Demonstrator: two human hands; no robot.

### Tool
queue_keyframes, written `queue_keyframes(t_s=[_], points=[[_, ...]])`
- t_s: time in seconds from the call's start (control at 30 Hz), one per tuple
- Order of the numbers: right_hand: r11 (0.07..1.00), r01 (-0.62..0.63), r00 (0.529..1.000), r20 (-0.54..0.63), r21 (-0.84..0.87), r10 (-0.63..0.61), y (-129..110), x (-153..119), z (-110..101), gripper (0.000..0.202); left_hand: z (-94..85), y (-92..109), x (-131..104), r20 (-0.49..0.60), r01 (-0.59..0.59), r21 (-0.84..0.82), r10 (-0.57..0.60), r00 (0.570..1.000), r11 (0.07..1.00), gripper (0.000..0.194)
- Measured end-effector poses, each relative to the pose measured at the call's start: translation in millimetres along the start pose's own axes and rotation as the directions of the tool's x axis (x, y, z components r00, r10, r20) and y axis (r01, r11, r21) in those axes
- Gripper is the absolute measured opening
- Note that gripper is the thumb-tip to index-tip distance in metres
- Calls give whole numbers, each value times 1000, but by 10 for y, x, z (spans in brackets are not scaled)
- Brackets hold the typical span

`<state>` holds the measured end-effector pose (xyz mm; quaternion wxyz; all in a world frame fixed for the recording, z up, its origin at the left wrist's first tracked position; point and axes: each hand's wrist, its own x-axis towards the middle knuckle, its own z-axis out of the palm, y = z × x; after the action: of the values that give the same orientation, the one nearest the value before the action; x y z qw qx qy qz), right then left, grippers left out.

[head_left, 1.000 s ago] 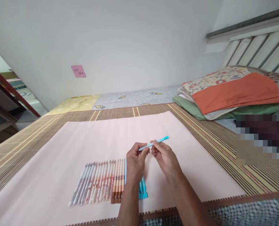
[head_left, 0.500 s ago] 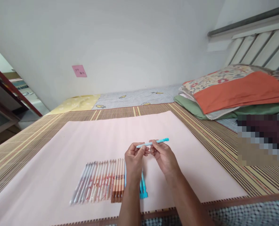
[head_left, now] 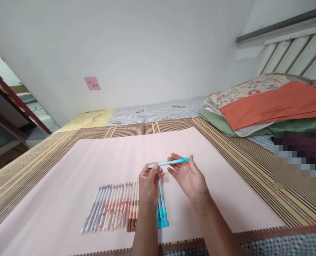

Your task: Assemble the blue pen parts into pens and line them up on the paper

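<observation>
A light blue pen [head_left: 177,161] with a brighter turquoise end is held nearly level above the pink sheet [head_left: 115,156]. My left hand [head_left: 148,183] pinches it near its pointed end. Around the turquoise end, my right hand [head_left: 192,179] is spread, thumb apart from the fingers, palm turned toward the pen; it does not seem to grip it. Below lies a row of pens side by side: pale grey pens [head_left: 95,208], whitish pens with red marks [head_left: 116,208], peach-and-brown pens [head_left: 132,209] and turquoise pens [head_left: 162,209]. My left forearm covers part of the row.
Under the sheet is a striped mat [head_left: 243,170]. Folded bedding, orange and floral on top [head_left: 272,105], is piled at the right by a radiator [head_left: 296,57]. A pink note [head_left: 92,83] sticks to the wall behind. Some patch at the right is pixelated.
My right hand has loosened its hold on the pen and spread its fingers, shifting slightly right. The left hand keeps the pen, which has moved a little left.
</observation>
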<state>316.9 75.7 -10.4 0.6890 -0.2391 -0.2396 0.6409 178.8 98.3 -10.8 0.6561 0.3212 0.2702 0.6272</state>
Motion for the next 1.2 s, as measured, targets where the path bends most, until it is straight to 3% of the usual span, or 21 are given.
queue_keyframes(t_s=[0.43,0.6,0.67,0.93,1.2], points=[[972,-70,993,106,223,47,61,-33,27,40,53,65,-67,64,-43,20,41,997,999,26],[963,-70,992,121,261,40,32,-65,48,66,59,47,-64,57,-31,0,31,998,1000,25],[961,-74,991,129,266,40,11,-66,46,71,55,41,-61,48,-31,-4,31,998,1000,25],[965,-87,991,123,248,58,52,-56,52,57,49,43,-51,39,-49,-2,49,998,999,27],[983,-34,998,53,179,24,144,-81,94,53,89,76,-76,101,-44,47,39,994,998,25]])
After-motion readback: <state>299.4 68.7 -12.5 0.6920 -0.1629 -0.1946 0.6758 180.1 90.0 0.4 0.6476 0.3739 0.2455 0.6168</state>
